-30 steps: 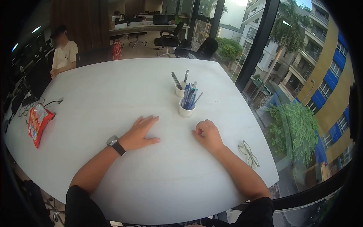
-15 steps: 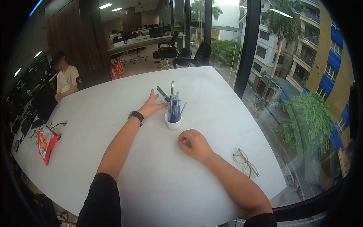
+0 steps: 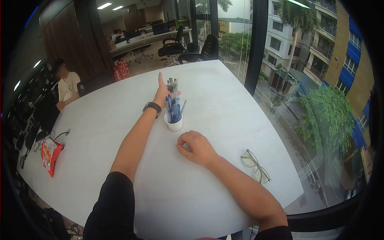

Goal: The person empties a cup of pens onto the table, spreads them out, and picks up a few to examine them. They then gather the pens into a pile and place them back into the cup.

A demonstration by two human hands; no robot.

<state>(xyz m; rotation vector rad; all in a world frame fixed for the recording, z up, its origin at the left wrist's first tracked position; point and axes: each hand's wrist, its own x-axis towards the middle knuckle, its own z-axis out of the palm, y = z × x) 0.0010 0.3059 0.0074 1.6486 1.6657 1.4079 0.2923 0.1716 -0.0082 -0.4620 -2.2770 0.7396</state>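
Observation:
My left hand (image 3: 162,95), with a dark watch on the wrist, is at the dark pens (image 3: 172,84) behind the front cup. One finger points up, and a fingertip shows right of these pens. The hand appears wrapped round their holder, which is mostly hidden. In front stands a white cup (image 3: 174,126) holding several blue pens (image 3: 173,109), with one leaning right. My right hand (image 3: 196,147) rests curled on the table, nearer to me than the white cup; whether anything is inside it is hidden.
Glasses (image 3: 256,166) lie on the white table (image 3: 224,200) at the right. A red packet (image 3: 51,155) and a cable are at the left. A person (image 3: 68,85) sits beyond the left edge. Office chairs (image 3: 206,50) stand past the far edge, beside the window.
My left hand has moved farther away, behind the blue pens. The dark pens now stand closer together and more upright. The whole view has shifted slightly; my right hand keeps its curled pose.

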